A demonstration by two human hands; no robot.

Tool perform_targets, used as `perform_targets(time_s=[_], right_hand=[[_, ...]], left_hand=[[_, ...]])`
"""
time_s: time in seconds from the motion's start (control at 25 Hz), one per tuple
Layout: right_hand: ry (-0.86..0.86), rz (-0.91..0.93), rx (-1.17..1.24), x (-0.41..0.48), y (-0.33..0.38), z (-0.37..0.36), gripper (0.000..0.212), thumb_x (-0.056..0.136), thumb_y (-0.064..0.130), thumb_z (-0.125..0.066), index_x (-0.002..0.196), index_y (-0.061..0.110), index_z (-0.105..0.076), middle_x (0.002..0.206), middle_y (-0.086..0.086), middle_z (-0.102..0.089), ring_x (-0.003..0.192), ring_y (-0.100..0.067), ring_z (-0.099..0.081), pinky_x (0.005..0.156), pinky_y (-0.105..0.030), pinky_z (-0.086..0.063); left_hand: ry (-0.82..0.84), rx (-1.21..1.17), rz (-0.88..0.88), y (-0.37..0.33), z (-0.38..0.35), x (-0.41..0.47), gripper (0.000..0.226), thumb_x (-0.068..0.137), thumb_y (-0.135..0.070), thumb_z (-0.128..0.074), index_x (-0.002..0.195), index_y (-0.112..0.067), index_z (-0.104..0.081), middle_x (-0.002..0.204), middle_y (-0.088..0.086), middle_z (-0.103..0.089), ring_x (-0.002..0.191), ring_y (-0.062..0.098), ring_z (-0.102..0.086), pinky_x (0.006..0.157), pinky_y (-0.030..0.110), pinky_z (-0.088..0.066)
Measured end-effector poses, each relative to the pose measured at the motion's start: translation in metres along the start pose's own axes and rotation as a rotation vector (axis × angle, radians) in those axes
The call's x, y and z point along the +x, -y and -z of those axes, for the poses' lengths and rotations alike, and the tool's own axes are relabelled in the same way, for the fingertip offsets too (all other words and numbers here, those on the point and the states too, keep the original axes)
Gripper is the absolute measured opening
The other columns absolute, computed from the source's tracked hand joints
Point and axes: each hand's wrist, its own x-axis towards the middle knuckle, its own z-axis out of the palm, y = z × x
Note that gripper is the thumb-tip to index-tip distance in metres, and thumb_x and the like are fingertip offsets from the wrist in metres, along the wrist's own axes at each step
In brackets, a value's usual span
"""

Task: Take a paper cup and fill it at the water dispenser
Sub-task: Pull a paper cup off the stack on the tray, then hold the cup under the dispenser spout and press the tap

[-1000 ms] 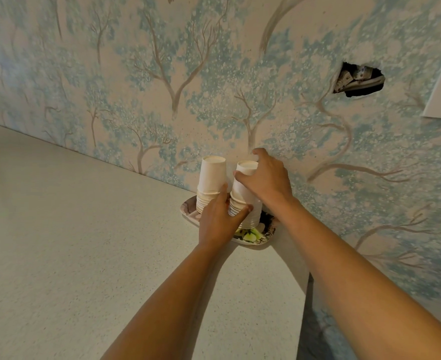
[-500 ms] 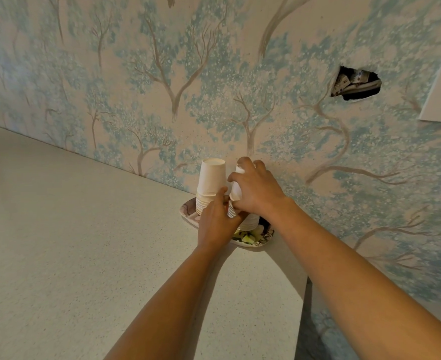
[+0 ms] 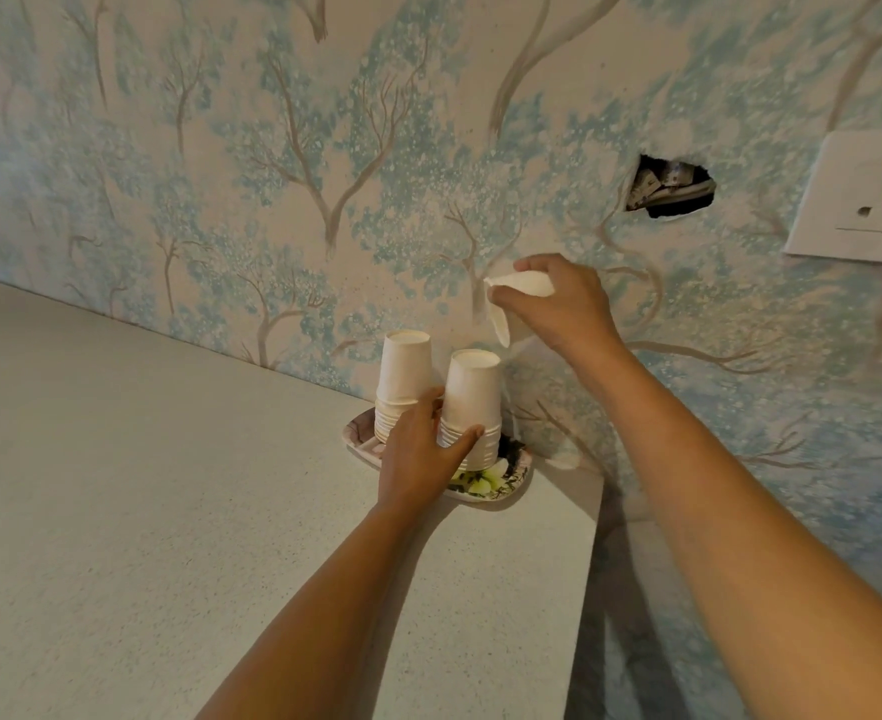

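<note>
Above the stacks (image 3: 472,402), cup (image 3: 524,284) half hidden

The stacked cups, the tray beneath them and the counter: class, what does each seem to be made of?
Stacked cups: thin white paper, matte, with ribbed nested rims. Tray: possibly printed melamine or plastic, judging by its glossy floral pattern. Counter: looks like speckled stone or laminate, pale and smooth; which one cannot be told.
</note>
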Motion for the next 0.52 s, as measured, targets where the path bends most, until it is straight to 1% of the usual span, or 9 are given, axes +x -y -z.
perform_targets(time_s=[0.04, 0.16, 0.2, 0.24, 0.28, 0.36, 0.44, 0.48, 0.52], right_hand=[[0.017, -0.104, 0.152, -0.007, 0.000, 0.004, 0.044, 0.069, 0.037, -0.072, 0.109, 0.024, -0.059, 0.123, -0.005, -0.052, 0.101, -0.018, -0.053, 0.075, -0.024, -0.044], [0.096, -0.453, 0.683, -0.033, 0.000, 0.020, 0.027, 0.075, 0.033, -0.068, 0.098, 0.024, -0.056, 0.105, -0.005, -0.056, 0.089, -0.018, -0.052, 0.085, -0.037, -0.045], [0.119, -0.536, 0.822, -0.040, -0.001, 0.025, 0.027, 0.076, 0.032, -0.067, 0.099, 0.022, -0.055, 0.100, -0.006, -0.054, 0.090, -0.020, -0.052, 0.087, -0.039, -0.045], [0.129, -0.599, 0.931, -0.046, -0.004, 0.028, 0.034, 0.076, 0.031, -0.067, 0.106, 0.019, -0.055, 0.098, -0.008, -0.053, 0.095, -0.024, -0.052, 0.088, -0.041, -0.045], [0.132, -0.641, 1.011, -0.054, -0.006, 0.032, 0.042, 0.076, 0.031, -0.067, 0.112, 0.017, -0.054, 0.098, -0.009, -0.052, 0.101, -0.028, -0.051, 0.090, -0.043, -0.045], [0.152, -0.681, 1.085, -0.067, -0.009, 0.033, 0.048, 0.076, 0.032, -0.067, 0.118, 0.014, -0.052, 0.098, -0.012, -0.052, 0.106, -0.032, -0.050, 0.089, -0.046, -0.048], [0.193, -0.693, 1.111, -0.083, -0.008, 0.034, 0.050, 0.077, 0.034, -0.066, 0.120, 0.012, -0.053, 0.101, -0.015, -0.053, 0.109, -0.034, -0.051, 0.077, -0.042, -0.052], [0.213, -0.692, 1.125, -0.091, -0.007, 0.034, 0.051, 0.078, 0.036, -0.065, 0.121, 0.012, -0.053, 0.104, -0.016, -0.055, 0.108, -0.033, -0.053, 0.073, -0.039, -0.053], [0.232, -0.689, 1.141, -0.098, -0.006, 0.034, 0.050, 0.079, 0.037, -0.064, 0.121, 0.012, -0.053, 0.106, -0.017, -0.058, 0.107, -0.033, -0.055, 0.073, -0.038, -0.053]], left_hand=[[-0.006, -0.003, 0.003, 0.000, 0.000, 0.000, 0.067, 0.077, -0.048, -0.066, 0.133, -0.020, -0.041, 0.132, 0.005, -0.057, 0.120, 0.021, -0.053, 0.091, 0.031, -0.043], [-0.104, 0.043, 0.032, -0.010, 0.003, -0.008, 0.071, 0.079, -0.050, -0.062, 0.138, -0.017, -0.037, 0.140, 0.008, -0.049, 0.128, 0.025, -0.045, 0.104, 0.040, -0.037], [-0.158, 0.039, 0.029, -0.017, 0.006, -0.015, 0.071, 0.079, -0.051, -0.061, 0.138, -0.019, -0.038, 0.141, 0.007, -0.048, 0.128, 0.025, -0.044, 0.105, 0.041, -0.036], [-0.197, -0.007, 0.010, -0.025, 0.008, -0.021, 0.070, 0.079, -0.054, -0.060, 0.136, -0.021, -0.038, 0.140, 0.005, -0.049, 0.126, 0.022, -0.045, 0.103, 0.041, -0.036], [-0.201, -0.092, -0.017, -0.036, 0.010, -0.029, 0.069, 0.077, -0.056, -0.059, 0.135, -0.024, -0.039, 0.139, 0.002, -0.049, 0.122, 0.016, -0.046, 0.101, 0.037, -0.038], [-0.111, -0.286, -0.053, -0.057, 0.012, -0.039, 0.073, 0.073, -0.061, -0.056, 0.134, -0.027, -0.037, 0.140, -0.002, -0.047, 0.119, 0.009, -0.045, 0.097, 0.031, -0.038], [-0.010, -0.391, -0.059, -0.077, 0.011, -0.048, 0.075, 0.071, -0.063, -0.055, 0.135, -0.032, -0.032, 0.142, -0.004, -0.044, 0.124, 0.010, -0.045, 0.100, 0.031, -0.038], [0.030, -0.448, -0.049, -0.086, 0.011, -0.052, 0.072, 0.072, -0.060, -0.057, 0.134, -0.035, -0.031, 0.142, -0.004, -0.045, 0.125, 0.011, -0.046, 0.101, 0.031, -0.040], [0.061, -0.511, -0.034, -0.095, 0.012, -0.057, 0.069, 0.075, -0.054, -0.060, 0.134, -0.035, -0.030, 0.140, -0.003, -0.046, 0.125, 0.012, -0.047, 0.100, 0.029, -0.042]])
